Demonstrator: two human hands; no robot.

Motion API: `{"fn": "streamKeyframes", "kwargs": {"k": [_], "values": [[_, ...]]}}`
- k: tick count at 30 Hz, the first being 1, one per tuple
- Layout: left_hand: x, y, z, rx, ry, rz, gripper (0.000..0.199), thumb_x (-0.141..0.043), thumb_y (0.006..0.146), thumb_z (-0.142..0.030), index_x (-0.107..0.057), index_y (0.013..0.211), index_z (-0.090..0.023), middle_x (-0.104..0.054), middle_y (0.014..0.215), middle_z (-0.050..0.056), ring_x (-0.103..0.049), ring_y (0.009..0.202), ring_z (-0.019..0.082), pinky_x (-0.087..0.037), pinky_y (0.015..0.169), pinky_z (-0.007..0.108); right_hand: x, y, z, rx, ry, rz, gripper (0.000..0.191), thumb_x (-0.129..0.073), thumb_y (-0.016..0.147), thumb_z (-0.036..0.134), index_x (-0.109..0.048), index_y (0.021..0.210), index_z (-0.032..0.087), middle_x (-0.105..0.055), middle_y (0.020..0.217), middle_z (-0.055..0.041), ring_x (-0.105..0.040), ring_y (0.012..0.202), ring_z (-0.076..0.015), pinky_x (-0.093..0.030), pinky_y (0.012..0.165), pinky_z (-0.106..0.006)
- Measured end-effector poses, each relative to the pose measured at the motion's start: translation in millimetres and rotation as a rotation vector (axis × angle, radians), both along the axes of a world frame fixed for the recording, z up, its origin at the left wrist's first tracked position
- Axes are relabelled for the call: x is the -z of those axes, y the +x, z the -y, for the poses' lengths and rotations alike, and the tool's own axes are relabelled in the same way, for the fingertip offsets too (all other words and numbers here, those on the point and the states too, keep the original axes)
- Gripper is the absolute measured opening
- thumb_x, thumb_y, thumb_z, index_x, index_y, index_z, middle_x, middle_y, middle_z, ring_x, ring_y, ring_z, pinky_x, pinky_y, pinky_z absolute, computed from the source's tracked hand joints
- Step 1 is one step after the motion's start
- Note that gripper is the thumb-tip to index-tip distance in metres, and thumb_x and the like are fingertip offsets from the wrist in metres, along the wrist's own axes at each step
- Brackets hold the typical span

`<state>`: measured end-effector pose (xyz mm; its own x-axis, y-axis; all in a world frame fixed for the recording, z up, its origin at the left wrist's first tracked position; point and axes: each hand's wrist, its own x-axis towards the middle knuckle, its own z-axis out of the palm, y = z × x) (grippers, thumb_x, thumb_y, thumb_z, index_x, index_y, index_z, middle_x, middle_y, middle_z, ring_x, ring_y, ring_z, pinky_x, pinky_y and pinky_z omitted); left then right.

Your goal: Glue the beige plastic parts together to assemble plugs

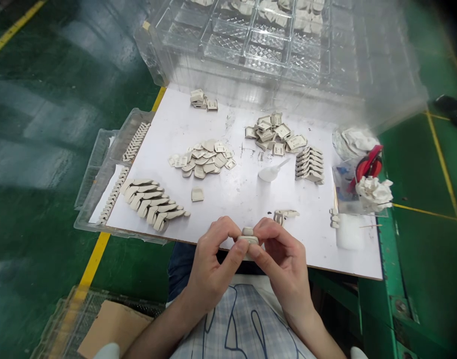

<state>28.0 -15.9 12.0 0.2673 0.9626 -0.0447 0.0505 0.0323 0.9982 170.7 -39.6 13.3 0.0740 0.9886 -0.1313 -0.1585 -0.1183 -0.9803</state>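
Between the fingertips of both hands is a small beige plastic part [248, 240], held just above the front edge of the white board. My left hand [218, 257] pinches its left side with thumb and index finger. On the opposite side, my right hand [282, 254] grips it the same way. Fingers hide much of its shape. Just beyond my right hand lies an angled beige piece [286, 215]. A single square beige piece [197, 194] rests beyond my left hand. Leaning rows of assembled beige parts [149, 202] stand at the left.
Loose flat pieces [204, 159] and hollow pieces [275, 132] lie in heaps. A white squeeze bottle [269, 173] lies near a stacked row [309, 164]. Clear compartment trays [228, 45] overhang the back. At right are a box with red-handled tool [368, 164] and crumpled tissue [375, 193].
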Motion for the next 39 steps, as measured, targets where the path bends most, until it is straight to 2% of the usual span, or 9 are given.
{"fn": "streamKeyframes", "kwargs": {"k": [3, 11, 14, 18, 23, 30, 39], "values": [[-1.7, -1, -1, 0.021, 0.009, -0.040, 0.035, -0.049, 0.103, -0.044, -0.054, 0.076, -0.023, -0.049, 0.073, 0.001, -0.046, 0.071, 0.019, -0.039, 0.064, 0.035, 0.8, 0, 1, 0.008, -0.011, -0.012, 0.012, -0.073, 0.091, 0.031, -0.066, 0.084, 0.025, -0.055, 0.076, 0.0014, -0.048, 0.074, -0.0154, -0.038, 0.065, -0.029], [-18.8, -5, 6, 0.072, 0.229, -0.131, 0.014, -0.047, 0.101, -0.025, -0.051, 0.088, -0.024, -0.050, 0.078, 0.000, -0.048, 0.073, 0.018, -0.041, 0.073, 0.037, -4.1, -1, -1, -0.057, -0.176, -0.383, 0.022, -0.079, 0.082, 0.043, -0.065, 0.081, 0.025, -0.056, 0.076, 0.0010, -0.050, 0.069, -0.0151, -0.043, 0.059, -0.027], [-24.1, -5, 6, 0.090, 0.280, -0.166, 0.010, -0.047, 0.098, -0.021, -0.049, 0.089, -0.024, -0.049, 0.078, -0.001, -0.048, 0.074, 0.018, -0.040, 0.074, 0.037, -5.1, -1, -2, -0.071, -0.191, -0.440, 0.022, -0.080, 0.080, 0.042, -0.066, 0.081, 0.025, -0.055, 0.076, 0.0008, -0.050, 0.069, -0.0154, -0.042, 0.058, -0.027], [-24.0, -4, 1, 0.058, 0.324, -0.205, 0.019, -0.049, 0.096, -0.015, -0.041, 0.081, -0.024, -0.041, 0.070, -0.004, -0.043, 0.067, 0.015, -0.038, 0.070, 0.034, -4.2, -2, 0, -0.090, -0.178, -0.415, 0.022, -0.079, 0.082, 0.042, -0.065, 0.081, 0.025, -0.053, 0.075, 0.0013, -0.048, 0.070, -0.0158, -0.041, 0.060, -0.028], [-18.2, -4, -2, 0.055, 0.301, -0.212, 0.031, -0.049, 0.097, -0.016, -0.032, 0.073, -0.023, -0.034, 0.064, -0.006, -0.038, 0.060, 0.013, -0.036, 0.066, 0.034, -4.4, -3, 9, -0.094, -0.123, -0.290, 0.012, -0.074, 0.090, 0.031, -0.065, 0.085, 0.026, -0.053, 0.077, 0.0022, -0.048, 0.074, -0.0146, -0.040, 0.067, -0.028], [-14.8, -12, 3, 0.082, 0.311, -0.118, 0.022, -0.047, 0.101, -0.020, -0.047, 0.079, -0.024, -0.046, 0.069, -0.003, -0.044, 0.068, 0.016, -0.037, 0.068, 0.035, -11.1, -5, 11, -0.090, -0.046, -0.234, 0.008, -0.073, 0.092, 0.029, -0.067, 0.089, 0.027, -0.055, 0.078, 0.0032, -0.050, 0.077, -0.0133, -0.042, 0.069, -0.027], [-12.6, -7, 11, 0.026, 0.235, -0.051, 0.025, -0.045, 0.104, -0.026, -0.048, 0.079, -0.023, -0.041, 0.072, -0.003, -0.043, 0.071, 0.017, -0.038, 0.071, 0.037, -12.1, -6, 10, -0.089, -0.028, -0.231, 0.007, -0.072, 0.093, 0.030, -0.067, 0.091, 0.027, -0.054, 0.079, 0.0036, -0.050, 0.077, -0.0126, -0.042, 0.068, -0.027]]}}
